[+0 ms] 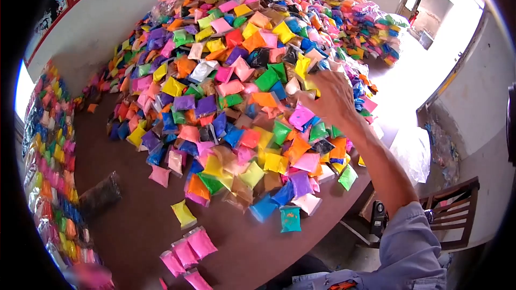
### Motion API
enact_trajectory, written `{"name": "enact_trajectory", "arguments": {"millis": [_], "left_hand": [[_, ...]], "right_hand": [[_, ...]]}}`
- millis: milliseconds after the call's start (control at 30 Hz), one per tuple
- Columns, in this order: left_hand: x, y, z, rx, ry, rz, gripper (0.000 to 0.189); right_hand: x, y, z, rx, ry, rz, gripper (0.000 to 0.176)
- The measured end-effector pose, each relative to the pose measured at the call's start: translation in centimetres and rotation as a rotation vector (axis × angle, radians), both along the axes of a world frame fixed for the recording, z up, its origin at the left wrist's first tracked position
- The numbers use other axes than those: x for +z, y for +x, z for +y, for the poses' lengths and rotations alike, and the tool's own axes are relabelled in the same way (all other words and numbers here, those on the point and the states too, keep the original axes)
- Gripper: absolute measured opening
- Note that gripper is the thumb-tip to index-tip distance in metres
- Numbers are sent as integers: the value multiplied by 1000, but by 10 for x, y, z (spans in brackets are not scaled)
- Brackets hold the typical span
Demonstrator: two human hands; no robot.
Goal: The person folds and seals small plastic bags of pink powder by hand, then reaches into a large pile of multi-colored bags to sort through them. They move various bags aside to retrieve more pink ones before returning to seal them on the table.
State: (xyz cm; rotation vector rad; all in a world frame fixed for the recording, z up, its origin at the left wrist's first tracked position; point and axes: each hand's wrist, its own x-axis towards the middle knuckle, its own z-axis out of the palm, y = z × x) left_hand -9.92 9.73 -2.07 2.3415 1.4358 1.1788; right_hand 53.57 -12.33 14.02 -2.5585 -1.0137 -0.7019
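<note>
1. Brown table (134, 225): fills most of your view. Its bare surface shows on the near left side.
2. Heap of coloured packets (236, 75): covers the far and middle table and runs down to the near edge on your right. Pink, yellow, orange, green, blue, purple and black are mixed with no order.
3. Packet rows (48, 172): banked along the left edge of the view, separated from the heap by a strip of bare table.
4. Wooden chair (454, 209): on the floor to your right, near the table's near corner.
5. White plastic bag (414, 150): just off the right table edge, between the heap and the chair.
6. Right hand (330, 96): your arm is stretched over the right slope of the heap with the back of the hand towards the camera. The fingers are bent down onto the packets there. The tips are hidden among the packets, so you cannot tell whether they are closed on one. Your left hand is out of view.
7. Pink packets (188, 252): a small cluster at the near table edge, well apart from the heap.
8. Dark packet (99, 196): lies alone on bare table, near the packet rows.
9. Teal packet (290, 218): at the heap's near fringe, touching a blue one.
10. Yellow packet (184, 214): lies alone, between the heap and the pink packets
</note>
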Motion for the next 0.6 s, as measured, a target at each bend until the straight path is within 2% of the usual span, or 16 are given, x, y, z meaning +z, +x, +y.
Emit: {"name": "enact_trajectory", "arguments": {"millis": [133,267,333,367,400,467,600], "left_hand": [[25,20,-4,-105,5,-35,17],[5,0,0,-60,-27,-31,19],[-1,-3,0,-17,-50,-1,19],[-3,-4,0,-22,-65,-33,19],[-3,-4,0,-26,-80,-67,20],[1,-2,-1,-30,-77,-67,20],[12,3,-1,-71,-29,-15,20]], "right_hand": [[-19,-38,-8,-15,-128,196,44],[-33,-32,-14,72,71,152,38],[-27,-29,-16,216,391,573,32],[-28,-25,-19,245,452,762,30],[-22,-28,-20,247,449,757,30],[-11,-35,-21,226,507,1080,32],[-9,-43,-19,295,572,1156,34]]}}
